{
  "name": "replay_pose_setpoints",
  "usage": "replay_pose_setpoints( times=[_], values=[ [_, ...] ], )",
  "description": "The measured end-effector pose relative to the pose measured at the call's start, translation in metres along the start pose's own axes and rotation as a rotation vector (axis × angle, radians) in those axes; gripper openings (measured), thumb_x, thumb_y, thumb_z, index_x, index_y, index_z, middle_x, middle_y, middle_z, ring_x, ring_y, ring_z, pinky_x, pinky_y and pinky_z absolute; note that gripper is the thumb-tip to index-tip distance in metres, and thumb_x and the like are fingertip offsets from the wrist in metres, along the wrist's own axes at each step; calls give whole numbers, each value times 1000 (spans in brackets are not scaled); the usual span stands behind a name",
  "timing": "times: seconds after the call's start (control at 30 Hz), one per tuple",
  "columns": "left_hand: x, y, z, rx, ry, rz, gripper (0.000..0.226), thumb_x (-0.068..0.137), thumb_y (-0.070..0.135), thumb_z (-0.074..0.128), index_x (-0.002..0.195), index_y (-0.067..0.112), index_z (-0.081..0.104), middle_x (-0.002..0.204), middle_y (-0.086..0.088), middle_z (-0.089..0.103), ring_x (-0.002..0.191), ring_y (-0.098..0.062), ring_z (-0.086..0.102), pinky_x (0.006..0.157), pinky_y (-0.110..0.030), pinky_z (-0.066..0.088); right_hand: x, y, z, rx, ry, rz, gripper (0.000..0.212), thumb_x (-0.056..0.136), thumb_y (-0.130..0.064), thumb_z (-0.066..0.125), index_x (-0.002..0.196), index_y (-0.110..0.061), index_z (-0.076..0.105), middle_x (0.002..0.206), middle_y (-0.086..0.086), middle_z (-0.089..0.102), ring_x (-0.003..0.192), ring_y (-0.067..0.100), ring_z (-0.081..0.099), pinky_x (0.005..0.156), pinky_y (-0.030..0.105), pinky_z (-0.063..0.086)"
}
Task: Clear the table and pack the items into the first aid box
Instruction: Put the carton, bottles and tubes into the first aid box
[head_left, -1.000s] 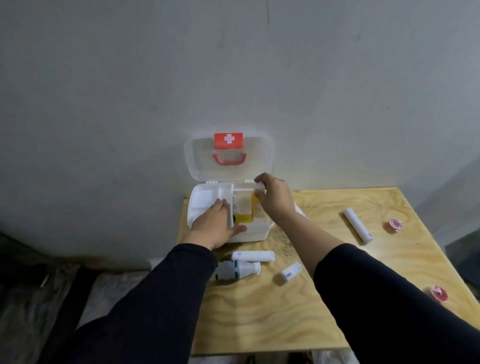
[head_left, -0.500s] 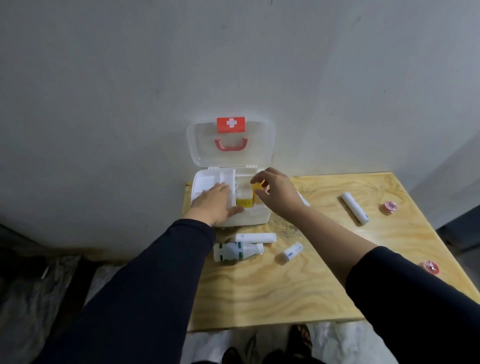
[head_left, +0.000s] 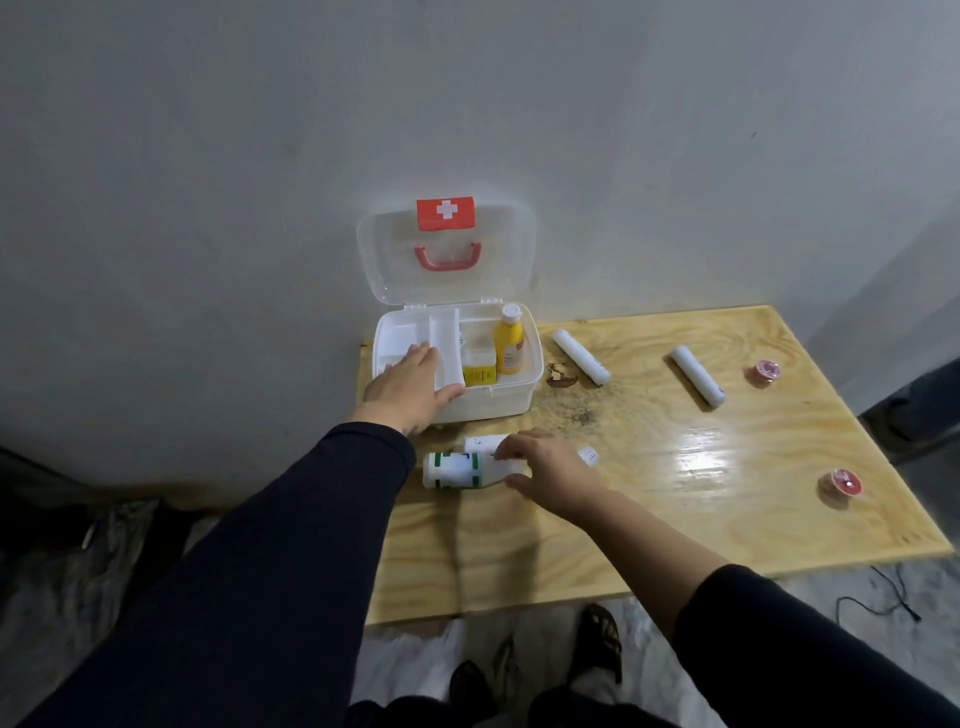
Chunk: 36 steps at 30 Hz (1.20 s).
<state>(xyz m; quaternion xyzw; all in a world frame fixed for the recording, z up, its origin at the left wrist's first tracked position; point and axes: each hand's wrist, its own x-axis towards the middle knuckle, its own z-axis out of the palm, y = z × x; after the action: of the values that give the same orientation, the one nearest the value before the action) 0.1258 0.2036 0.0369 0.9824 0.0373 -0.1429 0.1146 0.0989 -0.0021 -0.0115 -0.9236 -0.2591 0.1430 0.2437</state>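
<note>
The white first aid box (head_left: 519, 400) stands open at the table's back left, its clear lid (head_left: 498, 270) leaning on the wall. Inside stand a yellow bottle (head_left: 509, 340) and a small yellow carton (head_left: 479, 371). My left hand (head_left: 410, 387) lies flat on the box's inner tray (head_left: 441, 332), thumb at its front edge. My right hand (head_left: 545, 467) is closed over the neck end of a white bottle with green bands (head_left: 454, 470) that lies on the table in front of the box. A white tube (head_left: 482, 443) and a small vial (head_left: 589, 456) peek out behind that hand.
On the wooden table (head_left: 675, 519), two white tubes (head_left: 580, 356) (head_left: 697, 375) lie right of the box. Two pink round tins (head_left: 767, 371) (head_left: 841, 483) sit near the right edge. A dark stain (head_left: 582, 413) marks the wood. My sandalled feet (head_left: 597, 644) show below the front edge.
My right hand left the box, where the yellow bottle now stands alone, and came down onto the white bottle on the table. My left hand stayed on the tray.
</note>
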Motion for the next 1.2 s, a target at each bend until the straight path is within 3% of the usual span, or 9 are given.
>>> replay_pose_setpoints(
  times=[0.13,0.3,0.47,0.6,0.77,0.93,1.1,1.2],
  values=[
    [0,0,1,-7,-9,-2,75,98,52,37,155,12,10,165,-1,4,151,-15,2,120,-39,19,-2,-3,1,7,22,15,27,79,-14,66,106,-16,62,106,5,65,101,22,54,80,27,42],
    [1,0,0,-5,-22,-8,75,98,52,36,155,12,9,165,-1,3,151,-15,1,119,-40,20,-2,-9,-17,166,112,44,28,74,-11,69,102,-12,66,103,3,70,94,20,63,84,36,54],
    [0,1,1,-15,-25,-17,74,99,51,36,155,11,8,165,-2,1,152,-17,1,120,-41,19,1,-21,-41,369,201,73,28,80,-7,67,106,-15,67,102,-3,68,92,11,64,76,22,57],
    [-1,2,0,-11,-35,-16,73,99,50,36,155,11,8,165,-2,1,152,-18,1,121,-42,19,3,-29,-65,328,262,54,32,82,-13,68,113,-20,67,115,-1,69,95,10,64,85,30,57],
    [0,3,-1,-25,-57,-29,73,100,49,34,155,11,5,165,-2,-1,152,-16,-1,122,-41,14,17,-48,-117,335,416,7,31,83,-12,67,113,-17,67,104,-2,70,89,12,67,75,26,60],
    [0,3,-1,-27,-74,-12,74,101,49,33,155,8,5,165,-4,-1,152,-18,-1,121,-42,15,43,-54,-138,246,540,-30,32,83,-11,64,115,-16,66,111,0,71,87,10,64,82,27,57],
    [2,4,0,-4,-72,-60,72,99,51,32,155,12,7,165,-1,-1,151,-22,10,117,-43,25,68,-38,-115,100,474,27,34,84,-10,61,117,-13,64,116,6,68,102,22,64,91,37,54],
    [0,3,3,-62,-41,-56,72,99,51,35,155,13,10,165,-2,0,151,-23,7,120,-44,21,75,-27,-100,44,413,78,34,85,-7,59,119,-10,64,118,10,67,107,26,61,92,35,51]
  ],
)
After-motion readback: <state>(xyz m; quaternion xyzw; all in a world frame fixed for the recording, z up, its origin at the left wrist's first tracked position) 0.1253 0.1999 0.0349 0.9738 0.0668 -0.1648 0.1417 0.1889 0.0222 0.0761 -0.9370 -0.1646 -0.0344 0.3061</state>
